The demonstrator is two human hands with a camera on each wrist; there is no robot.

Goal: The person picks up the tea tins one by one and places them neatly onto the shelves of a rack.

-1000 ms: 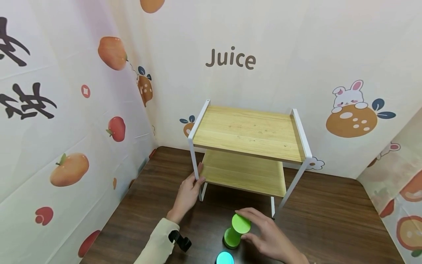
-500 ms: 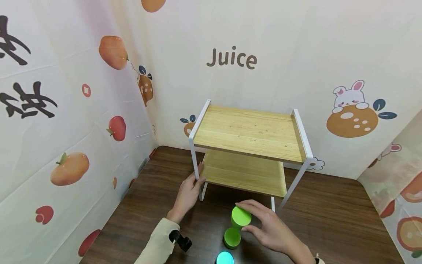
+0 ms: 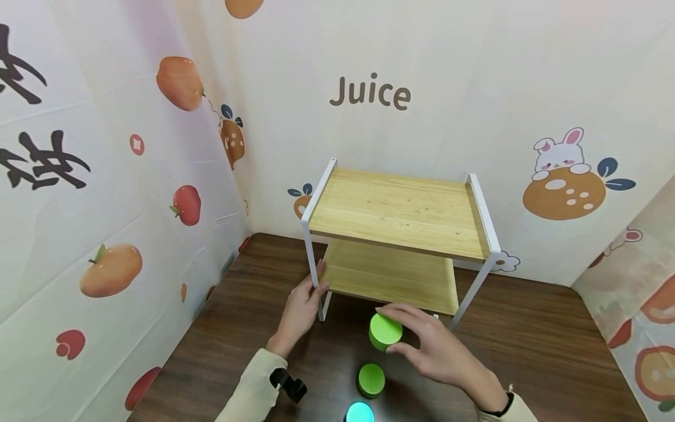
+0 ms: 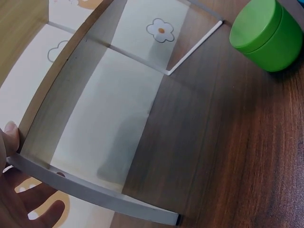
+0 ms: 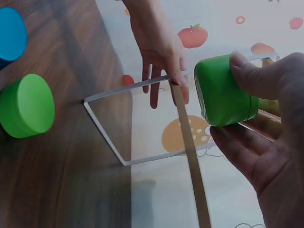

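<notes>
My right hand (image 3: 435,349) pinches a small green lidded jar (image 3: 385,332) between thumb and fingers, in the air in front of the lower shelf board. In the right wrist view, this jar (image 5: 219,92) lies tilted on its side in the grip. My left hand (image 3: 299,310) grips the left front leg of a two-tier wooden shelf rack (image 3: 395,211) at the lower board, its thumb at the board's edge in the left wrist view. A second green jar (image 3: 371,380) stands on the table, with a blue-lidded jar (image 3: 360,412) nearer me, partly cut off.
The rack's white metal frame (image 3: 477,287) stands on a dark wooden table (image 3: 527,351), close to the back wall sheet (image 3: 448,105). Another printed sheet (image 3: 121,205) hangs at the left. The upper board (image 3: 401,205) overhangs the lower board (image 3: 390,272).
My right hand has lifted the green jar up off the other green jar and moved it forward, toward the rack. My left hand keeps its place on the rack's leg.
</notes>
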